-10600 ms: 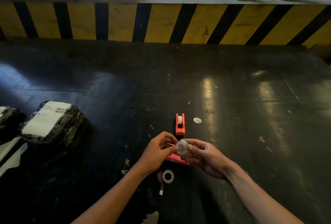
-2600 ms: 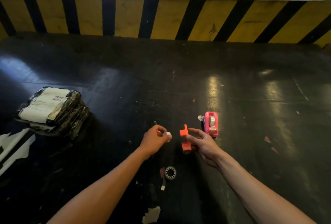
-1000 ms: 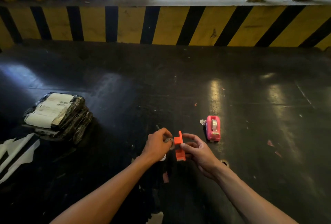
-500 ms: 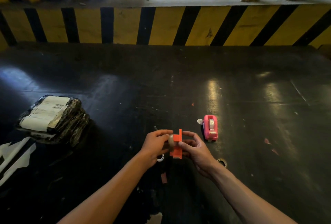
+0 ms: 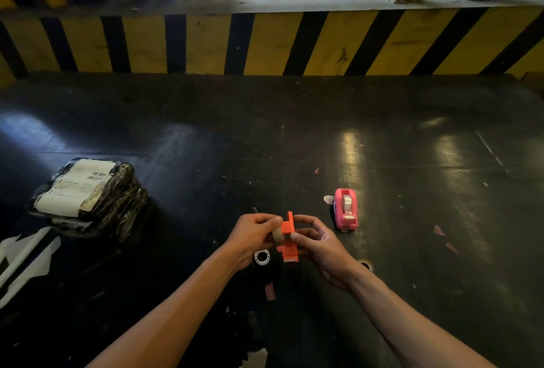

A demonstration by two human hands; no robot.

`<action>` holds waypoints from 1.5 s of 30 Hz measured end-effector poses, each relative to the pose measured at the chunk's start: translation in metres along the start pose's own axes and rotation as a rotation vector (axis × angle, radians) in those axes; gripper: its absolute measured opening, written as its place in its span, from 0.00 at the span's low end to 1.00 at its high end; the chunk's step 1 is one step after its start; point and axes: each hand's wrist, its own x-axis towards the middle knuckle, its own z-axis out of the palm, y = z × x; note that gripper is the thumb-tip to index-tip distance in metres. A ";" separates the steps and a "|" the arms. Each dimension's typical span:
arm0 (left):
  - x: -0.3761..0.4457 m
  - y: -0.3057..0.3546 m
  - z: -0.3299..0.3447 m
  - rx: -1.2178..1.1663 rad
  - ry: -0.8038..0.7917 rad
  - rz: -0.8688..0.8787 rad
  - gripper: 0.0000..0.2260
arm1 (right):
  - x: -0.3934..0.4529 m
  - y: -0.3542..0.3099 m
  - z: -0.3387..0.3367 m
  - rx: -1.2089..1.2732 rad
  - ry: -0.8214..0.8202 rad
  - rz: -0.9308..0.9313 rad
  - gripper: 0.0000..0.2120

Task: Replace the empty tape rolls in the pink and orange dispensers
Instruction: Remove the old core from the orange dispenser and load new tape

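Note:
The orange dispenser [image 5: 288, 238] is held upright just above the dark floor by my right hand [image 5: 319, 245], which grips its right side. My left hand [image 5: 253, 233] presses a small tape roll [image 5: 277, 235] against the dispenser's left side. The pink dispenser [image 5: 346, 212] lies on the floor to the right of my hands with a roll of tape inside it. A white empty core [image 5: 261, 257] lies on the floor under my left hand. A second ring [image 5: 366, 265] lies beside my right wrist.
A black-wrapped parcel [image 5: 88, 195] with a white label sits at the left. White paper [image 5: 23, 261] lies at the left edge. A yellow-and-black striped kerb [image 5: 270, 43] with yellow rail posts runs along the far side. Small scraps [image 5: 438, 230] dot the floor.
My left hand set down the small white core and picked up a tape roll. It brought the roll against the orange dispenser's left side. The pink dispenser has stayed in place.

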 end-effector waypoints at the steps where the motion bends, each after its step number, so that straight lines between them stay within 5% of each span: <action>1: 0.000 0.001 0.000 -0.002 -0.003 -0.006 0.07 | 0.000 -0.001 0.001 0.004 -0.005 0.002 0.30; 15: 0.000 0.007 -0.017 -0.160 -0.180 -0.120 0.11 | -0.003 -0.012 -0.004 0.019 -0.070 0.013 0.25; 26: 0.001 0.000 -0.013 -0.194 -0.112 -0.081 0.11 | -0.003 -0.012 0.000 0.013 -0.051 0.000 0.27; 32: -0.002 -0.004 -0.015 -0.147 -0.213 0.000 0.24 | 0.001 -0.008 -0.006 0.008 -0.063 0.010 0.26; 37: 0.000 -0.014 -0.012 -0.026 -0.069 0.077 0.20 | 0.000 -0.010 -0.008 -0.108 -0.068 -0.006 0.24; 45: -0.004 -0.019 -0.011 0.053 -0.086 0.138 0.15 | -0.007 -0.018 -0.008 -0.279 -0.078 -0.033 0.20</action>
